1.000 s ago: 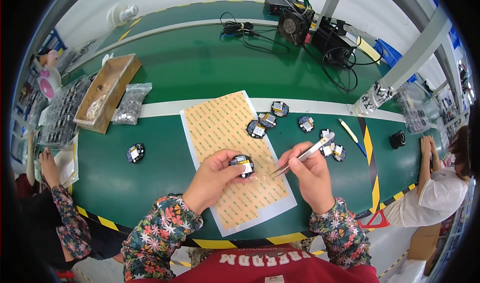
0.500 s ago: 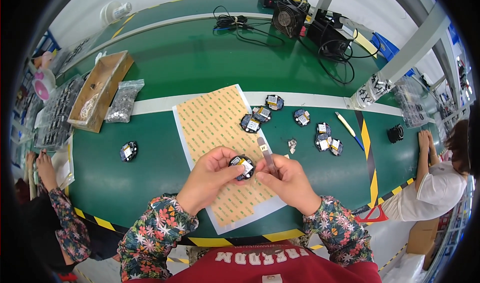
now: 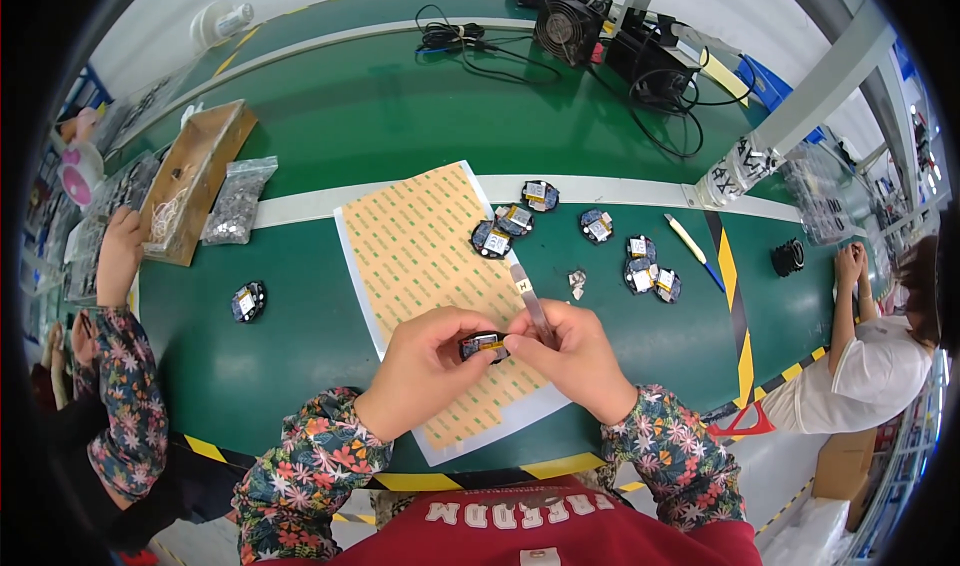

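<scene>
My left hand [image 3: 425,366] is closed round the edge of a small round black circuit module [image 3: 482,345], with a silver part and a yellow strip on its face. My right hand [image 3: 580,361] grips flat metal tweezers [image 3: 533,306], their broad, labelled end pointing away from me. Its thumb and fingertips meet the module's right edge; the tweezers' tips are hidden behind the fingers. Below both hands lies a tan adhesive sheet [image 3: 410,241] with green marks, on white backing. Several similar round modules [image 3: 491,239] lie at its upper right corner and beyond.
Right of the sheet are scraps [image 3: 577,283] and a yellow-and-blue knife-like tool [image 3: 695,253]. A lone module [image 3: 248,302], a bag of small parts [image 3: 238,202] and a wooden box [image 3: 200,176] lie left. A co-worker's hand [image 3: 122,251] is by the box; another person [image 3: 860,356] sits right.
The module in my left hand has tilted, showing less of its face, and my right fingers have closed in on its edge. The left co-worker's hand has reached forward to the box.
</scene>
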`<state>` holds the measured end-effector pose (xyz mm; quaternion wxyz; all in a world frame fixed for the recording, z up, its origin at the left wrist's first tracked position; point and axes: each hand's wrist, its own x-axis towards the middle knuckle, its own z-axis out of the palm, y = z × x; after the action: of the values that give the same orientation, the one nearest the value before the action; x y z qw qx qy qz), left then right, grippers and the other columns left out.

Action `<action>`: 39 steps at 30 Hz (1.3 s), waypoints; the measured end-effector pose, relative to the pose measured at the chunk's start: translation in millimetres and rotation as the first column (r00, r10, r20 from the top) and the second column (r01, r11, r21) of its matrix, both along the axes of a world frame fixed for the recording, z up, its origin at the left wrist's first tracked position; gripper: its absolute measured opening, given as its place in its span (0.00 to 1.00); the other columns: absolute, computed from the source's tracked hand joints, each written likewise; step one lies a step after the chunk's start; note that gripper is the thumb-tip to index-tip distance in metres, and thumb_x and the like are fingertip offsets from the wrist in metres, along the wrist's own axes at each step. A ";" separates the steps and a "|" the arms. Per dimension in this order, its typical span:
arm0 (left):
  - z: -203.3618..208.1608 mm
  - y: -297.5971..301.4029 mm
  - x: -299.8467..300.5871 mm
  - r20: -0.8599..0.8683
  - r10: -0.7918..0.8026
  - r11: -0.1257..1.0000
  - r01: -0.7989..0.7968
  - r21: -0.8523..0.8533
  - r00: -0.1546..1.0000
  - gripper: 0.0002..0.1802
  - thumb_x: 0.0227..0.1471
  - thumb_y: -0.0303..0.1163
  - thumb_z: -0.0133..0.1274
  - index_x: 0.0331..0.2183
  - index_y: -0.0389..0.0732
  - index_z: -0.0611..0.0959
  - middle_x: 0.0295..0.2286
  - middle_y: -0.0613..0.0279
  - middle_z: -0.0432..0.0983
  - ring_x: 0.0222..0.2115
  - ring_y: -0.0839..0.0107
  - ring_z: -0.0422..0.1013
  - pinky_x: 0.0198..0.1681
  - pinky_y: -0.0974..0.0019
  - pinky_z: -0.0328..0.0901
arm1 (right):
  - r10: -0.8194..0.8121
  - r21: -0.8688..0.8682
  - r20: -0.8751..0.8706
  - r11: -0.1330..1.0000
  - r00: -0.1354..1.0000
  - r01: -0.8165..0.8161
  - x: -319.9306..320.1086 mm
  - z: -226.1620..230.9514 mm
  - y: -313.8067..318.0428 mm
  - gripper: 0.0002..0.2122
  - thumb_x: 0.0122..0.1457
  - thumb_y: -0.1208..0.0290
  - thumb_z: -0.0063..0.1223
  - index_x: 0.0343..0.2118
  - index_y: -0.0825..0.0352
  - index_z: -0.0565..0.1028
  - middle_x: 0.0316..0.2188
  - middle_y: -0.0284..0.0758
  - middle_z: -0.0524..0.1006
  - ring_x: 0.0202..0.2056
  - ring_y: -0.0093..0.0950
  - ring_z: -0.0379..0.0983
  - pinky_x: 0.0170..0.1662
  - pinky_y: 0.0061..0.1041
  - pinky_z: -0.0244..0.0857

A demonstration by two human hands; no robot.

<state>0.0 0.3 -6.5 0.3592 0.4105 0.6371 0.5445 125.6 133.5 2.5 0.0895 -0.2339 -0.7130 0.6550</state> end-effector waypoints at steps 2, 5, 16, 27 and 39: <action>3.8 0.7 0.4 -0.046 -0.004 1.000 0.003 -0.023 0.999 0.11 0.43 0.18 0.53 0.33 0.31 0.74 0.31 0.64 0.71 0.31 0.79 0.69 0.33 0.77 0.66 | 0.002 -0.006 -0.004 1.000 1.000 -0.002 0.3 -0.6 1.6 0.02 0.50 0.77 0.53 0.26 0.68 0.72 0.19 0.20 0.67 0.20 0.08 0.57 0.23 0.10 0.51; 7.0 -0.2 -0.1 -0.068 -0.017 0.998 0.013 -0.056 0.998 0.11 0.42 0.18 0.53 0.34 0.31 0.74 0.31 0.63 0.71 0.31 0.79 0.69 0.33 0.77 0.66 | 0.011 -0.007 -0.001 1.000 1.000 -0.011 0.7 -3.4 2.4 0.02 0.50 0.77 0.53 0.26 0.68 0.72 0.18 0.20 0.67 0.20 0.08 0.58 0.22 0.10 0.51; 2.6 0.1 0.3 0.332 -0.031 0.997 0.051 -0.052 0.943 0.12 0.43 0.16 0.52 0.35 0.30 0.73 0.32 0.62 0.72 0.32 0.79 0.69 0.36 0.76 0.66 | -0.003 0.020 0.006 1.000 1.000 0.003 0.9 -3.8 -0.3 0.02 0.49 0.78 0.53 0.25 0.68 0.72 0.17 0.20 0.66 0.19 0.08 0.59 0.21 0.10 0.53; -2.8 -0.7 5.2 0.168 0.025 0.999 -0.020 -0.033 0.986 0.11 0.42 0.15 0.51 0.33 0.30 0.73 0.31 0.61 0.73 0.32 0.79 0.70 0.36 0.76 0.66 | -0.073 0.068 0.006 0.995 0.997 0.072 -2.0 -0.4 -9.1 0.02 0.45 0.80 0.50 0.24 0.69 0.70 0.16 0.21 0.64 0.18 0.09 0.57 0.21 0.12 0.52; 4.2 -1.4 8.1 -0.052 0.107 0.994 -0.108 -0.022 0.993 0.09 0.40 0.21 0.56 0.29 0.34 0.76 0.24 0.64 0.72 0.23 0.82 0.67 0.25 0.78 0.63 | -0.039 0.102 0.014 0.994 0.999 0.038 -0.1 -2.0 -4.5 0.02 0.47 0.79 0.51 0.25 0.69 0.72 0.17 0.21 0.66 0.19 0.09 0.57 0.21 0.10 0.52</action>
<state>8.2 -1.1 -2.3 0.3182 0.3846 0.6739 0.5446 125.5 129.1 0.4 0.1082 -0.2480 -0.7413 0.6142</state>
